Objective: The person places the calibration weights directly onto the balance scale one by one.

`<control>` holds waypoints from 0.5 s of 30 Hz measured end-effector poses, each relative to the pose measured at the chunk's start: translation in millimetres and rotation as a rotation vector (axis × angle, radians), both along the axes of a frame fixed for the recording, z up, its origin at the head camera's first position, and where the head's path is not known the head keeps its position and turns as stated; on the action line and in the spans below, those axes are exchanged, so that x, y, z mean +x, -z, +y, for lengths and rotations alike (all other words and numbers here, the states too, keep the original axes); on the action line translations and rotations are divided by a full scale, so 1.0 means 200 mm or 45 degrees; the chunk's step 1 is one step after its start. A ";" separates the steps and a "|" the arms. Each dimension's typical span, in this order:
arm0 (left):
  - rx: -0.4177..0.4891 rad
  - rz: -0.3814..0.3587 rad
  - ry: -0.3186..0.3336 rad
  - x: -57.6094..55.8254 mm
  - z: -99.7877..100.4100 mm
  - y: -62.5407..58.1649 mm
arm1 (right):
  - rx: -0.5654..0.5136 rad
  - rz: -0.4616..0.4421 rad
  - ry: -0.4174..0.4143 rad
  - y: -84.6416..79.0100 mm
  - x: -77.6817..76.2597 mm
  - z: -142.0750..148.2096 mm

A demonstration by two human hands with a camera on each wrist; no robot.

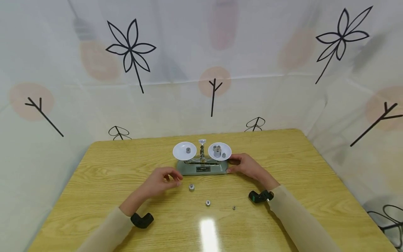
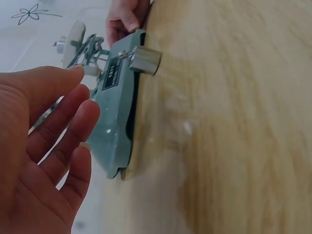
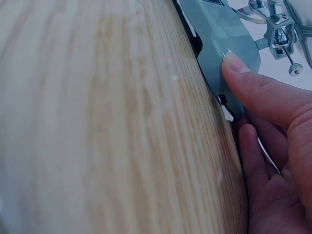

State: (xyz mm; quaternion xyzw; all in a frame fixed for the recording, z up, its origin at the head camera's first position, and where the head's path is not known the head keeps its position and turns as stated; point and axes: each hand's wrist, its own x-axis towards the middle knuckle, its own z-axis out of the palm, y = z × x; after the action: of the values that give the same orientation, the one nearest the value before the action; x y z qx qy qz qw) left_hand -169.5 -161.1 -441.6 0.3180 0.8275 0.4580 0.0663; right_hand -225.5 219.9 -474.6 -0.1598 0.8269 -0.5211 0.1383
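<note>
A balance scale (image 1: pixel 188 170) with a green base and two white pans stands on the table. My right hand (image 1: pixel 247 166) grips the right end of its base, thumb on top and fingers around the far side, as the right wrist view shows. Near the base's left end hovers my left hand (image 1: pixel 162 182), fingers loosely bent and holding nothing. One small metal weight (image 1: pixel 188 150) sits in the left pan (image 1: pixel 179 152). Several metal weights (image 1: pixel 217 152) are grouped in the right pan (image 1: pixel 227 149).
Three loose weights lie in front of the scale: a larger weight (image 1: pixel 191 187) by my left fingertips, a middle-sized weight (image 1: pixel 207 203), and a tiny weight (image 1: pixel 234 208) farther right. A patterned cloth (image 1: pixel 176 112) hangs behind the wooden table (image 1: pixel 126 161).
</note>
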 end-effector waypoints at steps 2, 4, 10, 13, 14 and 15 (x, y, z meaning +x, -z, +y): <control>0.015 0.003 0.023 0.00 0.02 0.01 | 0.010 0.008 -0.003 0.00 0.00 0.00; 0.023 -0.004 0.034 0.01 0.04 0.03 | 0.018 0.013 -0.005 -0.01 0.00 0.00; 0.048 -0.009 0.045 0.02 0.09 0.06 | 0.007 0.009 -0.006 0.00 -0.01 0.00; 0.052 -0.033 0.051 0.02 0.11 0.07 | 0.000 0.002 0.004 0.00 -0.01 0.00; 0.051 -0.039 0.052 0.02 0.11 0.08 | 0.000 0.002 0.005 0.01 -0.01 0.00; 0.047 -0.046 0.051 0.02 0.12 0.08 | 0.001 0.000 0.008 0.01 -0.01 0.00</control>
State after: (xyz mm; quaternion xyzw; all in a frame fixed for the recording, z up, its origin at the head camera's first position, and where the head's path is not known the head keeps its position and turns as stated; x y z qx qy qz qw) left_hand -165.7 -137.4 -456.9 0.3274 0.8110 0.4775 0.0844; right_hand -226.5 219.7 -475.6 -0.1572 0.8277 -0.5212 0.1366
